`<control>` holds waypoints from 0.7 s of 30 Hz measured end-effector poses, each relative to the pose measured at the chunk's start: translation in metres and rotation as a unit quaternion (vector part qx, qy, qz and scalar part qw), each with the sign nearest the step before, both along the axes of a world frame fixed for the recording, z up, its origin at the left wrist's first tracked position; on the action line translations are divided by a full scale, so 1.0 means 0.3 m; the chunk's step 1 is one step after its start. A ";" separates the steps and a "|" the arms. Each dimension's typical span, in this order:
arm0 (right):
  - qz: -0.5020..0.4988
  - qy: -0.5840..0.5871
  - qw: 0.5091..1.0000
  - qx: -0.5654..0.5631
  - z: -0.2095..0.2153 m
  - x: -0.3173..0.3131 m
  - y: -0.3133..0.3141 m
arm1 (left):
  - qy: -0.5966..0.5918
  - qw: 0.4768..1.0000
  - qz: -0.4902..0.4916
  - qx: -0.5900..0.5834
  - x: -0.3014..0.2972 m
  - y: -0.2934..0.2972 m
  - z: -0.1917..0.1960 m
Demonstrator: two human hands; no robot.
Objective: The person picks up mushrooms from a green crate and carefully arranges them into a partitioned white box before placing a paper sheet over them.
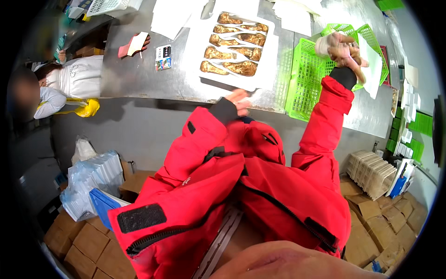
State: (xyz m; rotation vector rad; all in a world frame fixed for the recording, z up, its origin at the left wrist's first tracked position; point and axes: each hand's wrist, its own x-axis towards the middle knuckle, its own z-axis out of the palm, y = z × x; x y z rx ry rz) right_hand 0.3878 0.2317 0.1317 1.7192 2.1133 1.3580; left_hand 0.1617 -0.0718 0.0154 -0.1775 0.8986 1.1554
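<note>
My left hand (238, 101) is at the near table edge, just below a white tray (203, 69); its fingers are stretched out and it holds nothing. In the tray lie two columns of brown, mottled, elongated pieces (242, 69), which look like mushrooms, in separate pale compartments. My right hand (344, 52) reaches over the green plastic baskets at the right. Its fingers are curled about a pale and brownish thing (322, 47) whose kind is not clear. A white sheet (373, 69) hangs over the basket beside that hand.
A green basket (293, 95) stands at the table's near edge. White sheets (171, 18) lie at the back of the metal table (127, 76). Left of the tray are a small packet (163, 57) and another hand (141, 43) with a pale card. A person in white (81, 76) is at far left.
</note>
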 end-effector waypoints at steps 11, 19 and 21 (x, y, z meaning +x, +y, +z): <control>-0.039 0.599 0.697 -0.393 -0.666 -0.143 -0.373 | 0.831 0.449 -0.272 0.185 0.038 0.303 0.158; 0.013 0.526 0.777 -0.346 -0.664 -0.274 -0.495 | 0.870 0.310 -0.271 0.270 0.019 0.460 0.010; 0.021 0.594 0.707 -0.384 -0.675 -0.247 -0.469 | 0.866 0.318 -0.275 0.271 0.033 0.462 0.019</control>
